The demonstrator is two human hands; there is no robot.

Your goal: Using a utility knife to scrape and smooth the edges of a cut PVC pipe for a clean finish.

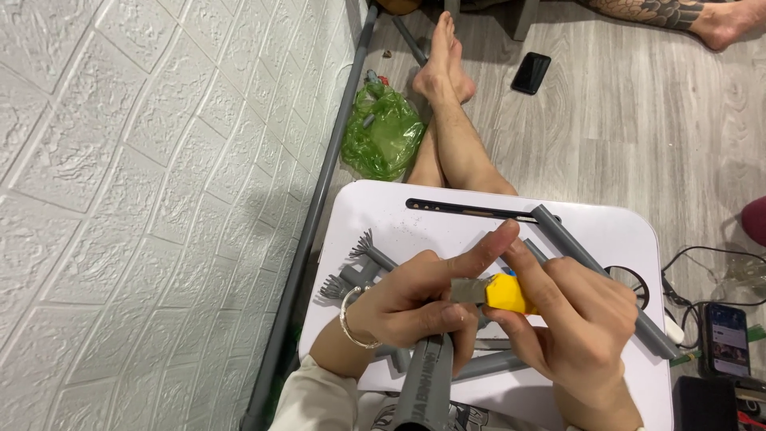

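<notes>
**Knife and pipe at lower centre**

The right hand pinches a yellow knife; the left hand wraps closed around a grey pipe. Beneath, a white table; grey wood floor upper right, white wall left.

One head-worn view looks steeply down, close over the white lap table, probably from a seated person.

My white worktop carries a long grey pipe, shorter grey pipe pieces and frayed-ended grey pieces at its left.
</notes>
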